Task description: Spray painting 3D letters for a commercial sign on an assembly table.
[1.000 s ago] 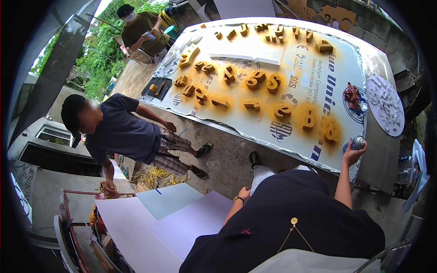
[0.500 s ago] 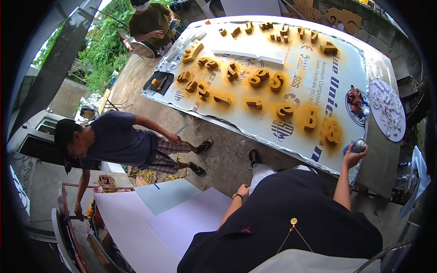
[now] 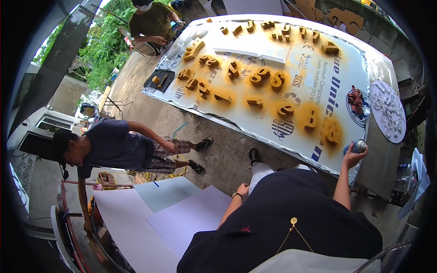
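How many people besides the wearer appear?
2: a person in dark blue at left, and a person in olive green near the table's far left corner. Others may be hidden.

Foliage [image 3: 109, 52] (green), concrete floor [image 3: 225, 152], block wall [image 3: 375, 36]

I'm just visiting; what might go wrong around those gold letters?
The right hand holds a spray can close to the nearest gold character; a careless swing might knock it and smear any wet paint. The gold haze around it suggests spray spreads, so drifting mist might speckle the small white pieces on the round white board.
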Motion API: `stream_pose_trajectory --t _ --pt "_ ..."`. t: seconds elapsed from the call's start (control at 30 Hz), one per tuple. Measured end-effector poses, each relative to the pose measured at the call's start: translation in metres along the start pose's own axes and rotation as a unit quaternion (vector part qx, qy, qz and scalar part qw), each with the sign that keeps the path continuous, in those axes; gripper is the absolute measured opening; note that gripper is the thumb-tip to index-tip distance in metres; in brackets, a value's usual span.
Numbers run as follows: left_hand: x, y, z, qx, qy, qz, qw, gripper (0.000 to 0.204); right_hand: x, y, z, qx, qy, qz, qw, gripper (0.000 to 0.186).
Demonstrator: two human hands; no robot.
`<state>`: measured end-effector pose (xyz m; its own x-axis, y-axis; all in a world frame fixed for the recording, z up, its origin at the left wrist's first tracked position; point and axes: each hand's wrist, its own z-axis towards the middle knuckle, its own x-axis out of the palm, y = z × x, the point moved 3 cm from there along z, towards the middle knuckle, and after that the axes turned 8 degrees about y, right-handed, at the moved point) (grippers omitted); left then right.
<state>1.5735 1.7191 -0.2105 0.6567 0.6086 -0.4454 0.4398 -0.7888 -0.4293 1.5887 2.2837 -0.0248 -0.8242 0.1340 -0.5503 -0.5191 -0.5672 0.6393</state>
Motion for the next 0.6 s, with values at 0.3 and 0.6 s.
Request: stream_pose_trajectory --t 0.3,0.6 --pt "0.0017 0.0030 0.0023 -0.017 0.018 0.007 1.000 0.051 0.0019 -0.0059 -0.0014 0.003 0.000 0.001 1.000 0.069" --pt "-0.0027 0.0014 0.0033 -0.031 0.029 0.007 0.999 0.050 0.0047 -0.0062 0.0002 -0.009 -0.012 0.003 1.000 0.069"
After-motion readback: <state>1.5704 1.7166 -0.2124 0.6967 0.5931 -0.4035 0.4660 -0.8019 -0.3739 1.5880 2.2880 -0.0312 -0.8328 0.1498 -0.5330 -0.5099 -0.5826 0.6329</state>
